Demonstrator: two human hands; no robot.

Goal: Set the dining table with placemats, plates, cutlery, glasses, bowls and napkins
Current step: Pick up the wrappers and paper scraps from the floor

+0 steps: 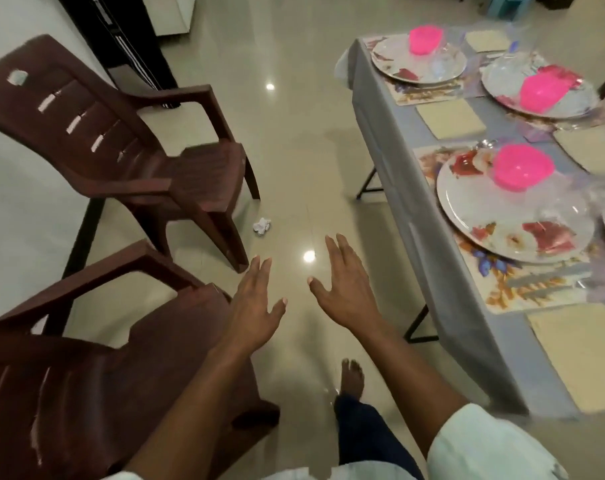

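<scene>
Both hands reach forward over the tiled floor (294,140) with nothing in them: the left hand (256,306) and the right hand (346,289) have their fingers (335,247) straight and spread, so neither holds any tableware. Just left of the left fingers sits the near brown plastic chair (103,358), its seat edge under the wrist, which suggests the hands are heading for a chair, not a plate. To the right of the right fingers runs the counter (380,140) under a grey cloth, on folding black legs. On it, nearest, lies a beige napkin (581,351), then a floral placemat (522,289) bearing a plate (495,220) with a pink bowl (522,168) on it; clear glasses seem to stand beside, too blurred to be sure, and I cannot make out cutlery. Ahead of the fingers a crumpled white scrap (262,226) lies on the floor near the second chair (127,133). Farther off, two more settings with pink bowls (425,39) stand laid, so the setting looks largely done
</scene>
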